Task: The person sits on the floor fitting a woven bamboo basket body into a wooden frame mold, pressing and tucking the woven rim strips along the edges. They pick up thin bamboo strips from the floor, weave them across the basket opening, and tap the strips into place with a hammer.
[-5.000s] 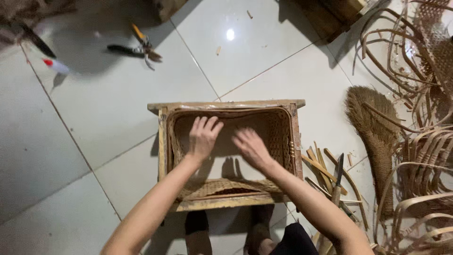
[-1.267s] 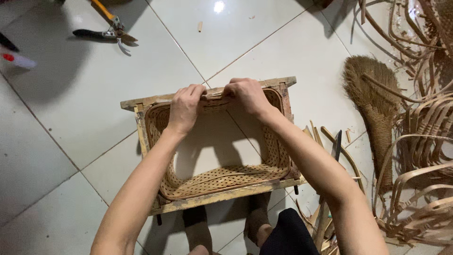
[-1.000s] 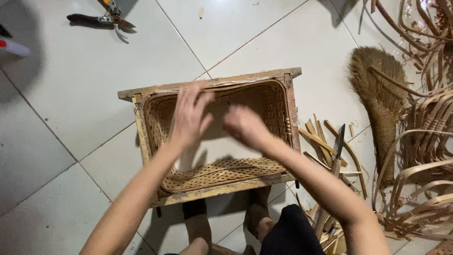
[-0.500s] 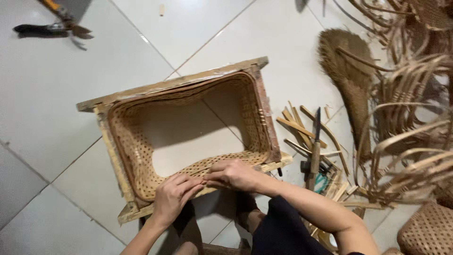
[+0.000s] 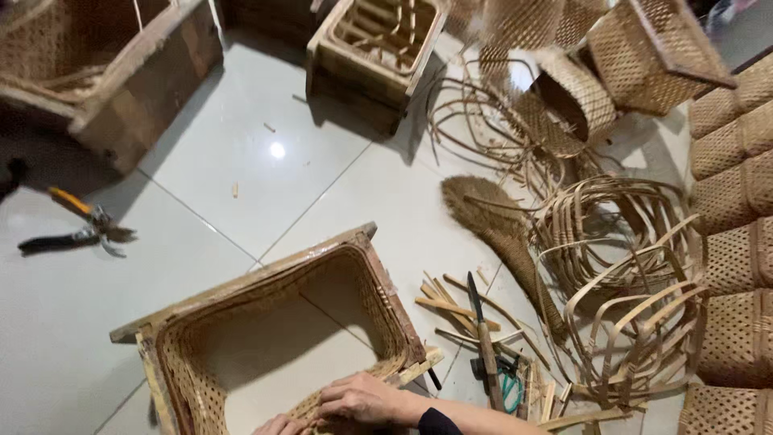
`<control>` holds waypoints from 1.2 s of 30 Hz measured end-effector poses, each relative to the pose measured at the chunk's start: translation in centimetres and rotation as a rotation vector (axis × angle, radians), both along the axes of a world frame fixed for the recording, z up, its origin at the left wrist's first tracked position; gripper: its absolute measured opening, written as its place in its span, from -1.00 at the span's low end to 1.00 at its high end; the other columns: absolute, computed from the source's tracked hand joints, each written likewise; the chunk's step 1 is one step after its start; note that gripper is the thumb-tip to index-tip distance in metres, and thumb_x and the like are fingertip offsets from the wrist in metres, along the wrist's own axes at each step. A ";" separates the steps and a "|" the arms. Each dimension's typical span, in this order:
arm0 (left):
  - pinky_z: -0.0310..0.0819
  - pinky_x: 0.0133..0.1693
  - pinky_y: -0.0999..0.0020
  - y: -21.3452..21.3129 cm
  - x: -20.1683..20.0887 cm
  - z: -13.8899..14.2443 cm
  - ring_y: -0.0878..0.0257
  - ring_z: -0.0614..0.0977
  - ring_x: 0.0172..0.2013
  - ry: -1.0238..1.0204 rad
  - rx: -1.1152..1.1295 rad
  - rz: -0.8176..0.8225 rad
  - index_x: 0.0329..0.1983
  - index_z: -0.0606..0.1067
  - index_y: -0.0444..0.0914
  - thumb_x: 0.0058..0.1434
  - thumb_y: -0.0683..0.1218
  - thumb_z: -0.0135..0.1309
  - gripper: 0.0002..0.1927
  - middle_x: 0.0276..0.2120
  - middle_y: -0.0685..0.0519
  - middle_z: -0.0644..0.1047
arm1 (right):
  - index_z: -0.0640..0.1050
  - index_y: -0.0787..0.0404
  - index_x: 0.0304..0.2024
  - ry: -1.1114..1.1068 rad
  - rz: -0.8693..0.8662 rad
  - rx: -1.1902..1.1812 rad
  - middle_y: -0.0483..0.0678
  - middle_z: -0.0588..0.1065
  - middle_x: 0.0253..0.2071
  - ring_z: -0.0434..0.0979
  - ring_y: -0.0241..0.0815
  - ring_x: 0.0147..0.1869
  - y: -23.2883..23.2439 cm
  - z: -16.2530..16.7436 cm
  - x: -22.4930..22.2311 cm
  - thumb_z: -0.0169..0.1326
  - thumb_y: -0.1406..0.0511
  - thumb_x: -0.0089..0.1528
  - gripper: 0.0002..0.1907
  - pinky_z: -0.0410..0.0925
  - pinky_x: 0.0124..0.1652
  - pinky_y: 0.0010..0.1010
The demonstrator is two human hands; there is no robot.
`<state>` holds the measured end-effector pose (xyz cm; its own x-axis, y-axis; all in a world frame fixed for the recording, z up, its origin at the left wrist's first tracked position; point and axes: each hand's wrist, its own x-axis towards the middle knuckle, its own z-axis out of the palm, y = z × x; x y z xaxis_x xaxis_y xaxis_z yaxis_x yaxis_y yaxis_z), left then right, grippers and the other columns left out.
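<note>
Hands at bottom edge of view: right hand (image 5: 366, 399) flat, fingers together, pressed on near woven wall of wood-framed rattan basket (image 5: 278, 330), seemingly to steady it; left hand (image 5: 278, 424) just beside, mostly cropped, grip cannot be told. Basket lies on white tile floor (image 5: 266, 161), opening up, directly under both hands. Knife (image 5: 483, 342) and cut rattan sticks (image 5: 451, 306) lie right of basket, within reach; pruning shears (image 5: 76, 234) well apart on left
</note>
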<state>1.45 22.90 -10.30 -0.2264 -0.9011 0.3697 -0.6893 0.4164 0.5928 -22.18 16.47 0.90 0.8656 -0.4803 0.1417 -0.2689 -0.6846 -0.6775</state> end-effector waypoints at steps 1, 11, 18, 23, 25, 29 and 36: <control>0.57 -0.54 0.22 -0.4 -0.5 0.4 0.22 0.65 -0.61 -0.015 0.004 0.014 -0.42 0.69 0.02 -0.21 0.02 0.36 -0.78 -0.69 0.12 0.49 | 0.59 0.17 -0.04 -0.004 -0.018 0.016 -0.07 0.53 -0.10 0.59 -0.06 -0.05 0.1 0.5 0.0 0.13 0.28 0.36 -0.84 0.49 -0.11 -0.22; 0.56 -0.49 0.24 0.5 -1.1 4.7 0.28 0.67 -0.49 -0.139 0.055 0.101 -0.26 0.69 0.06 -0.17 0.02 0.27 -0.68 -0.46 0.18 0.55 | 0.45 0.26 0.00 0.105 -0.035 -0.084 0.03 0.45 -0.05 0.50 0.04 0.08 1.7 0.8 0.2 0.06 0.28 0.28 -0.73 0.42 0.04 -0.21; 0.62 -0.14 0.26 0.6 1.0 5.4 0.24 0.68 -0.14 -0.217 0.276 -0.130 0.13 0.55 0.13 0.06 0.01 0.19 -0.50 -0.16 0.18 0.55 | 0.48 0.18 -0.01 0.158 -0.050 0.009 0.03 0.47 -0.10 0.52 0.05 0.05 1.6 0.1 1.0 0.22 0.18 0.23 -0.64 0.41 0.00 -0.18; 0.58 0.01 0.15 0.3 0.2 6.2 0.11 0.66 0.00 -0.279 0.601 -0.058 0.24 0.44 0.11 0.08 -0.06 0.12 -0.42 0.25 0.03 0.46 | 0.52 0.18 0.21 0.223 0.001 -0.343 0.02 0.54 0.15 0.55 0.01 0.20 0.8 -0.8 2.0 0.30 0.13 -0.05 -0.25 0.43 0.07 -0.17; 0.51 0.15 0.09 -0.2 -0.1 6.7 0.04 0.62 0.11 -0.476 0.991 -0.061 0.35 0.29 0.10 0.15 0.01 0.18 -0.33 0.21 0.09 0.47 | 0.55 0.06 0.23 0.545 0.033 -0.032 0.03 0.59 0.06 0.59 0.09 0.13 0.1 -1.0 2.4 0.30 0.01 0.04 -0.29 0.44 0.03 -0.11; 0.54 0.14 0.08 -0.8 0.3 8.1 0.05 0.70 0.03 -0.397 0.918 -0.075 0.30 0.44 0.08 0.21 0.07 0.09 -0.47 0.00 -0.08 0.65 | 0.56 -0.01 0.24 0.505 0.096 0.018 -0.01 0.57 0.13 0.60 0.10 0.11 -0.8 -0.6 2.7 0.35 -0.06 -0.01 -0.22 0.47 0.00 -0.08; 0.38 0.18 0.07 -1.8 0.5 9.3 -0.02 0.51 0.14 -0.395 0.860 -0.165 0.30 0.42 0.02 -0.14 0.06 0.45 -0.15 0.15 -0.08 0.49 | 0.51 0.09 0.23 0.471 0.117 0.140 0.08 0.57 0.07 0.59 0.17 0.07 -1.5 0.1 2.9 0.35 -0.15 -0.08 -0.10 0.46 -0.06 -0.01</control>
